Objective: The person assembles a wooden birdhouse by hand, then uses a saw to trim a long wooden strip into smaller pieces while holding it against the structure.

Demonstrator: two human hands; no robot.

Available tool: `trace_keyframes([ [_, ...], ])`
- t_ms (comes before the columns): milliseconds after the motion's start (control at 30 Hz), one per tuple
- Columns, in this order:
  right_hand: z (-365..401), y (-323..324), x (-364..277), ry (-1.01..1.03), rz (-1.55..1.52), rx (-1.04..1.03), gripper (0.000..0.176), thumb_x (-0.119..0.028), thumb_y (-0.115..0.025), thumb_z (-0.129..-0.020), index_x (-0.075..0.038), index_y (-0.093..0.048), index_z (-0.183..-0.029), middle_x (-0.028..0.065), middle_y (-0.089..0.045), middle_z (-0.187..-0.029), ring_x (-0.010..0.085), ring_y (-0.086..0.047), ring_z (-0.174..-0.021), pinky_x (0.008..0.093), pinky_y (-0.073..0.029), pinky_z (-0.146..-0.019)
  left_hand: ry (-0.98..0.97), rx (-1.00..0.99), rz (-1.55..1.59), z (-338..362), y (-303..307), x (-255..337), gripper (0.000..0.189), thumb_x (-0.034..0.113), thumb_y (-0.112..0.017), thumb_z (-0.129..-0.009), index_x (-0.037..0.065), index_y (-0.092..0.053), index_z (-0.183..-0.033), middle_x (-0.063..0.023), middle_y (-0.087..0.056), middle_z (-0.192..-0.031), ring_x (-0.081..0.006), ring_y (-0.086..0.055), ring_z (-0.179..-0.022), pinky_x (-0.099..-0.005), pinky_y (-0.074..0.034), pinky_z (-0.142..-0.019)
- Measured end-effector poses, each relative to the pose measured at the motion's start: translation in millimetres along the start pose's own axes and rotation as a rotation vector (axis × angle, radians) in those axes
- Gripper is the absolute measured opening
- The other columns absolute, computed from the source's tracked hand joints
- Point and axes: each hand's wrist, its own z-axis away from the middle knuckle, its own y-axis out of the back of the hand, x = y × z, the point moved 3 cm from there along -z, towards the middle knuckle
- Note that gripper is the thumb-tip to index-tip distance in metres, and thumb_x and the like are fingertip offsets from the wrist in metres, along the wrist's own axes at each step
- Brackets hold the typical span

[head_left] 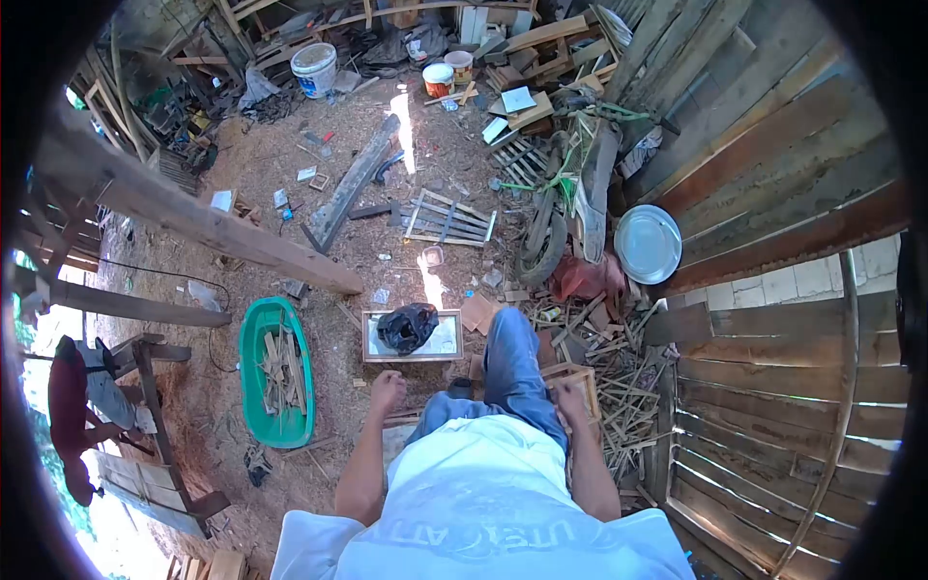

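Note:
My left hand (pixel 388 391) hangs just below the front left corner of a shallow wooden-framed box (pixel 413 358), with its fingers bent and nothing visible in them. A crumpled black plastic bag (pixel 407 328) lies on the pale surface of that box. On the other side, my right hand (pixel 568 398) is beside my right thigh, over a small wooden frame (pixel 583 379) on the ground. Its fingers are too small and dim to make out. My jeans (pixel 513 362) show between the two hands.
A green tub (pixel 248 377) holding wood strips stands at the left. A slatted crate (pixel 449 218), a bicycle wheel (pixel 543 249) and a round pale basin (pixel 648 245) are farther out. Wood scraps (pixel 626 411) lie at the right, beside a plank wall (pixel 773 387). A beam (pixel 222 230) crosses the upper left.

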Motion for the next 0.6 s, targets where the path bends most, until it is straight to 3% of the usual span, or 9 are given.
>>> trace_keyframes([
  [67, -14.9, 0.8, -40.8, 0.128, 0.110, 0.059, 0.029, -0.026, -0.054, -0.090, 0.000, -0.067, -0.096, 0.0118, -0.068, -0.084, 0.0163, -0.063, -0.068, 0.0312, -0.050, -0.064, -0.004, 0.006, -0.011, -7.5, -2.3, 3.8, 0.019, 0.019, -0.051, -0.093, 0.004, -0.061, -0.098, -0.0080, -0.063, -0.079, -0.0146, -0.057, -0.056, -0.0258, -0.043, -0.044],
  [167, -92.5, -3.8, -22.9, 0.346, 0.405, 0.122, 0.031, -0.025, -0.053, -0.091, 0.000, -0.067, -0.103, 0.0152, -0.069, -0.089, 0.0218, -0.066, -0.077, 0.0344, -0.051, -0.070, 0.087, 0.053, -0.043, -26.9, -2.2, 2.0, 0.019, 0.019, -0.051, -0.093, 0.004, -0.063, -0.092, -0.0077, -0.063, -0.080, -0.0133, -0.057, -0.058, -0.0246, -0.043, -0.045],
  [267, -186.8, -4.0, 34.7, 0.152, 0.331, -0.064, 0.038, -0.032, -0.055, -0.089, 0.001, -0.067, -0.103, 0.0189, -0.068, -0.094, 0.0281, -0.066, -0.081, 0.0378, -0.051, -0.074, 0.284, 0.133, 0.007, -41.5, 9.2, -55.5, 0.021, 0.023, -0.053, -0.090, 0.004, -0.064, -0.090, -0.0072, -0.063, -0.077, -0.0137, -0.059, -0.061, -0.0262, -0.044, -0.047],
  [333, -151.0, 15.6, -62.9, 0.099, 0.582, -0.065, 0.043, -0.038, -0.057, -0.086, 0.002, -0.068, -0.099, 0.0192, -0.069, -0.090, 0.0277, -0.067, -0.079, 0.0398, -0.051, -0.073, 0.098, 0.126, -0.025, -37.9, 12.9, -84.5, 0.026, 0.026, -0.053, -0.088, 0.003, -0.065, -0.089, -0.0063, -0.063, -0.077, -0.0165, -0.061, -0.062, -0.0287, -0.045, -0.047],
  [367, -160.0, 22.0, -91.8, -0.047, 0.527, -0.145, 0.044, -0.038, -0.059, -0.083, 0.003, -0.068, -0.096, 0.0188, -0.068, -0.086, 0.0264, -0.066, -0.076, 0.0403, -0.051, -0.070, 0.132, -0.106, -0.862, -54.9, 19.9, -114.9, 0.025, 0.027, -0.052, -0.087, 0.005, -0.065, -0.089, -0.0050, -0.064, -0.078, -0.0202, -0.062, -0.063, -0.0315, -0.049, -0.052],
  [400, -172.4, 26.1, -102.1, -0.199, 0.467, -0.225, 0.045, -0.038, -0.060, -0.081, 0.004, -0.068, -0.094, 0.0184, -0.068, -0.082, 0.0250, -0.066, -0.073, 0.0409, -0.051, -0.066, 0.324, -0.037, -0.154, -50.2, 10.9, -124.6, 0.023, 0.026, -0.052, -0.087, 0.009, -0.068, -0.091, -0.0044, -0.065, -0.079, -0.0228, -0.064, -0.069, -0.0356, -0.051, -0.059],
  [467, -272.5, 30.1, -24.5, -0.112, 0.527, -0.185, 0.033, -0.027, -0.059, -0.081, 0.004, -0.069, -0.087, 0.0150, -0.066, -0.072, 0.0229, -0.063, -0.065, 0.0412, -0.049, -0.057, 0.396, 0.149, 0.002, -47.4, -23.5, -108.0, 0.025, 0.027, -0.054, -0.087, 0.015, -0.067, -0.104, -0.0050, -0.065, -0.083, -0.0260, -0.064, -0.079, -0.0407, -0.052, -0.066],
  [533, -266.6, 35.1, -125.1, -0.168, 0.328, -0.187, 0.025, -0.021, -0.058, -0.081, 0.002, -0.069, -0.083, 0.0121, -0.064, -0.069, 0.0212, -0.061, -0.061, 0.0391, -0.048, -0.052, 0.321, -0.173, -0.695, -69.3, -48.4, -56.5, 0.026, 0.026, -0.055, -0.084, 0.012, -0.065, -0.104, -0.0106, -0.065, -0.087, -0.0302, -0.064, -0.082, -0.0415, -0.052, -0.070],
  [600, -317.1, 33.3, -179.4, -0.140, -0.132, -0.298, 0.015, -0.013, -0.053, -0.088, -0.006, -0.065, -0.083, 0.0037, -0.059, -0.065, 0.0137, -0.055, -0.054, 0.0302, -0.044, -0.045, -0.043, -0.485, -1.270, -119.7, -87.7, 9.0, 0.027, 0.024, -0.056, -0.082, 0.010, -0.062, -0.104, -0.0161, -0.065, -0.092, -0.0345, -0.063, -0.084, -0.0424, -0.052, -0.074],
])
